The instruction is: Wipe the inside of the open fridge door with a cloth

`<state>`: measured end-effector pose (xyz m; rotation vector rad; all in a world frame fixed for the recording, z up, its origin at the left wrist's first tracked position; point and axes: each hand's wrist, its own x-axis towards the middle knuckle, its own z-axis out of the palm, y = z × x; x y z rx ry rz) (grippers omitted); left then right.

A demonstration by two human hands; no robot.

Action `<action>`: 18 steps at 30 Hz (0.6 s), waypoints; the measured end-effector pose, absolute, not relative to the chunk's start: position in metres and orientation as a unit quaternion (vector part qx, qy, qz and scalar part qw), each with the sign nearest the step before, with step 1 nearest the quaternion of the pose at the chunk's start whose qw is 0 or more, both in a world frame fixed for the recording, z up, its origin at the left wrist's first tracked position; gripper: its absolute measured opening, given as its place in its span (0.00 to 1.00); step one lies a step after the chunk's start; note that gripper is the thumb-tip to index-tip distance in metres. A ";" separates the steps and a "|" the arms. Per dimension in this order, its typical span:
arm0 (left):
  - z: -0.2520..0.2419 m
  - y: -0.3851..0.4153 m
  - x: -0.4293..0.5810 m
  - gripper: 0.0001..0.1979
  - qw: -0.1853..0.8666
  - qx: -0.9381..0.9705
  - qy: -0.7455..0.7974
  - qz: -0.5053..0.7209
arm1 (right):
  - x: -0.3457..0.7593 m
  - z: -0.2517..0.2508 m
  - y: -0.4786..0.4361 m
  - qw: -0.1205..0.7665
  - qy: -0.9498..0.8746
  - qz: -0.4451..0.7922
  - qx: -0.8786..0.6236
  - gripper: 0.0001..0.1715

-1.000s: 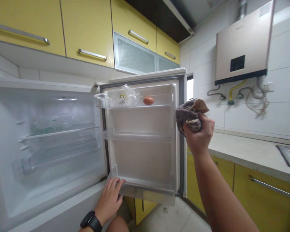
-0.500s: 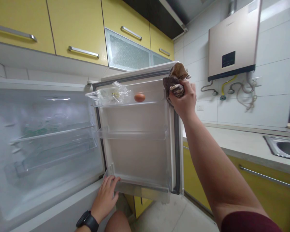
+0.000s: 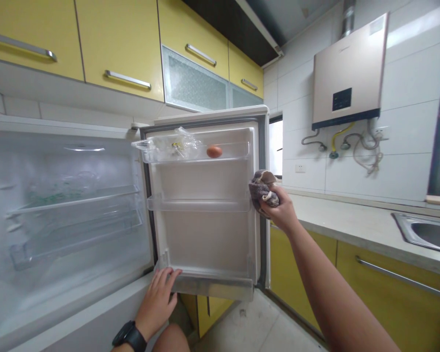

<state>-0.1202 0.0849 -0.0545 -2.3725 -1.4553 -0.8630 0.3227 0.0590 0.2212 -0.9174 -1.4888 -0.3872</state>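
My right hand [image 3: 281, 209] is closed round a bunched brown-grey cloth [image 3: 264, 191], at the outer edge of the open fridge door [image 3: 205, 234]. The cloth lies against the door's seal side, about level with the middle clear door shelf [image 3: 201, 203]. My left hand [image 3: 159, 296], wearing a black watch, rests with its fingers laid over the left end of the bottom door shelf [image 3: 216, 287]. In the top door shelf are a brown egg [image 3: 214, 151] and a crumpled clear plastic bag [image 3: 179, 144] with something small and yellow in it.
The fridge interior [image 3: 77, 274] on the left holds clear shelves and a hazy plastic bag [image 3: 62, 186] with green marks. Yellow wall cabinets [image 3: 117, 39] hang above. To the right are a counter [image 3: 326, 215], a metal sink [image 3: 425, 232] and a water heater [image 3: 348, 73].
My right hand has moved the cloth down along the door's outer edge, from the top corner to about the middle shelf. My left hand keeps its place on the bottom shelf.
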 end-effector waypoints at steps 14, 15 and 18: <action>-0.039 0.076 -0.112 0.32 0.092 -0.814 -0.501 -0.278 | 0.313 0.034 0.048 0.654 -0.576 -0.051 -0.487 0.21; -0.037 0.074 -0.111 0.32 0.088 -0.814 -0.502 -0.278 | 0.313 0.021 0.043 0.651 -0.570 -0.031 -0.501 0.21; -0.031 0.070 -0.109 0.32 0.085 -0.812 -0.506 -0.278 | 0.318 -0.011 0.026 0.645 -0.529 0.067 -0.547 0.26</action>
